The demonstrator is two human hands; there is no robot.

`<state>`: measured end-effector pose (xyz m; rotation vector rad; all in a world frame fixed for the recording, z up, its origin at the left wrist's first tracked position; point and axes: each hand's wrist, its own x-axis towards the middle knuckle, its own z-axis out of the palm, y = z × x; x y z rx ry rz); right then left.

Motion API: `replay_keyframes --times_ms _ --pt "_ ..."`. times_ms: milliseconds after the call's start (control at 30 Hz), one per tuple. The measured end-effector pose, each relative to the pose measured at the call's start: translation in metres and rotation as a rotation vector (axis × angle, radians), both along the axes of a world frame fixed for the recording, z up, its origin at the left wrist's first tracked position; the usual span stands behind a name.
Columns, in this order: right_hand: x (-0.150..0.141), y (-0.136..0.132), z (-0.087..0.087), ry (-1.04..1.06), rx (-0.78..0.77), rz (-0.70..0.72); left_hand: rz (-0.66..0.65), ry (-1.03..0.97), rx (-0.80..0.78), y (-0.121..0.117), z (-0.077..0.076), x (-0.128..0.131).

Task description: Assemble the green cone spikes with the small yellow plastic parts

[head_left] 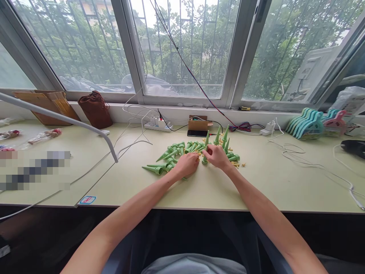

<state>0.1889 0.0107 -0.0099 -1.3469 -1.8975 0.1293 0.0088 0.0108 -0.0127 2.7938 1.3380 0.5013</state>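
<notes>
Green plastic plant watering spikes lie in a loose pile (171, 152) on the table in front of me, most on their sides and pointing left. My right hand (217, 156) is closed on one green watering spike (207, 138), which stands upright with its wide end down. Close by on the left, my left hand (188, 164) rests low over the pile with its fingers curled in; what they hold is hidden. Several more spikes (225, 136) stand point-up behind my right hand. Small yellow plastic pieces (235, 164) are scattered among and beside them.
Behind the pile are a small open cardboard box (197, 124) and a dark phone (197, 133). A white power strip (158, 125) with cables is farther left. Teal hangers (305, 125) stand at the right, with a white cable (302, 158) trailing nearby. A brown pouch (95, 110) stands back left.
</notes>
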Motion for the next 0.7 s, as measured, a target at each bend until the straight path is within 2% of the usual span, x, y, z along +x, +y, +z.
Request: replay_keyframes --times_ms 533,700 --pt "0.0005 0.0011 -0.0006 -0.015 -0.010 -0.001 0.069 0.049 -0.015 -0.0005 -0.0008 -0.0004" --pt "0.0004 -0.0002 0.0021 0.046 0.038 -0.012 0.079 0.046 -0.025 -0.0012 0.0001 0.0000"
